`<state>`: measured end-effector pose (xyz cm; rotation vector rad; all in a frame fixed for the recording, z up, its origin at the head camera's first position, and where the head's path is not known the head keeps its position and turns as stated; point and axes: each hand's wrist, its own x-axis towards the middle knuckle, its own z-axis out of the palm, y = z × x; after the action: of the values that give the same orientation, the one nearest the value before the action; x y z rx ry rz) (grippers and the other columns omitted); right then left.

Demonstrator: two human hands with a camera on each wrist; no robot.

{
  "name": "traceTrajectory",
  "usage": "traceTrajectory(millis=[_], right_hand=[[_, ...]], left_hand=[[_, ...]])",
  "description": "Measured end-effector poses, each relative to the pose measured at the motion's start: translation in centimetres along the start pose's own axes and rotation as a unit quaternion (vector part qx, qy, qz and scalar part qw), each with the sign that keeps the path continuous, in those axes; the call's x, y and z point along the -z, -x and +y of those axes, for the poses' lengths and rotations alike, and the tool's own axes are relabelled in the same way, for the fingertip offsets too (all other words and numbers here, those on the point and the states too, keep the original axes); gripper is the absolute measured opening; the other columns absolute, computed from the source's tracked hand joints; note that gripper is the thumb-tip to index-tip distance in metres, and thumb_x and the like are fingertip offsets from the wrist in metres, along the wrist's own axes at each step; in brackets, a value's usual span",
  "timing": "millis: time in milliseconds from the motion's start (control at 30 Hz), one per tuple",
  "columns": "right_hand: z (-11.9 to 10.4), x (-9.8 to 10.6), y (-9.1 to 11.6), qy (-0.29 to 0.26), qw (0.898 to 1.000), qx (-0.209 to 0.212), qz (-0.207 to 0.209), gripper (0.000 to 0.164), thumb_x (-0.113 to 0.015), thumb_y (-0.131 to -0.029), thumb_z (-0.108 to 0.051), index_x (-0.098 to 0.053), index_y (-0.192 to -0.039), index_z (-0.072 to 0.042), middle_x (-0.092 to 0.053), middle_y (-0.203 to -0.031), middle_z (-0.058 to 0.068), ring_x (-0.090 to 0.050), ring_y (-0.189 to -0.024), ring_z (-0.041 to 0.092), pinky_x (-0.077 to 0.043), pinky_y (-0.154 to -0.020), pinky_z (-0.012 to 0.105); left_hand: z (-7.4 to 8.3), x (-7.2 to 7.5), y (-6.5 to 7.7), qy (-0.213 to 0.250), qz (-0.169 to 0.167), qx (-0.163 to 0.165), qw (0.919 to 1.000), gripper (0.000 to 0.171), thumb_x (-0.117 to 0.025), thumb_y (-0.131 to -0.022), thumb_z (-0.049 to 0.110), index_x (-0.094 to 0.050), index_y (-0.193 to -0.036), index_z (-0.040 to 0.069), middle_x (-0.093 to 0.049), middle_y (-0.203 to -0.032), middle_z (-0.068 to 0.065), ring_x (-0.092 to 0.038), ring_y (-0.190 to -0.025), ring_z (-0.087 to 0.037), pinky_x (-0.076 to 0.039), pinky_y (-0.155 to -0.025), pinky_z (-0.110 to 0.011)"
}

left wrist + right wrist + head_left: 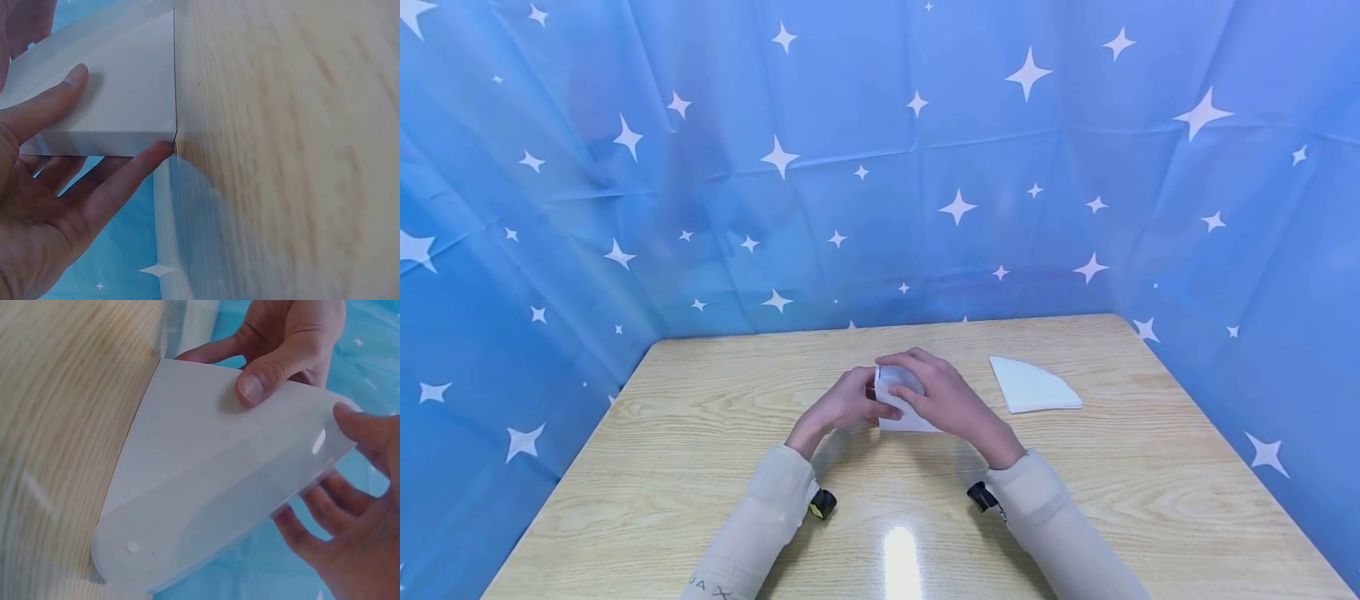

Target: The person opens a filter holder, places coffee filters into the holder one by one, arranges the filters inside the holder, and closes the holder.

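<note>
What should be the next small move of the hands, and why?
Perhaps the right hand should let go and reach for the fan-shaped white item lying to its right on the table: the left hand also grips the wedge-shaped object, whose edge seems to rest there.

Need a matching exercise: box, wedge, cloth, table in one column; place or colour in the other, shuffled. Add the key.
1. box
2. wedge
3. cloth
4. table

A. blue with white stars
B. pale wood grain
C. between left grip and right grip
D. lying flat, right of the box in the head view

Pairs: 1-C, 2-D, 3-A, 4-B
</note>
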<state>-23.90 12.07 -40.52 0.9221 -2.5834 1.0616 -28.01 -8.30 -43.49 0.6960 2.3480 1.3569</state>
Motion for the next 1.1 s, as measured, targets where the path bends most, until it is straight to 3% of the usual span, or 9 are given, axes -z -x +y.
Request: traceTrajectory(millis=[1100], right_hand=[[-0.02,0.72,-0.04,-0.001,1.000,0.004,0.010,0.036,-0.071,-0.099,-0.016,-0.067,-0.135,-0.017,-0.067,-0.130,0.005,-0.067,-0.115,0.024,-0.059,-0.089,0.042]], left_hand=[[0.04,-0.06,0.21,0.003,0.006,0.010,0.9999,0.040,-0.081,-0.090,0.011,-0.067,-0.128,0.014,-0.075,-0.111,-0.007,-0.069,-0.086,-0.016,-0.063,-0.071,-0.051]])
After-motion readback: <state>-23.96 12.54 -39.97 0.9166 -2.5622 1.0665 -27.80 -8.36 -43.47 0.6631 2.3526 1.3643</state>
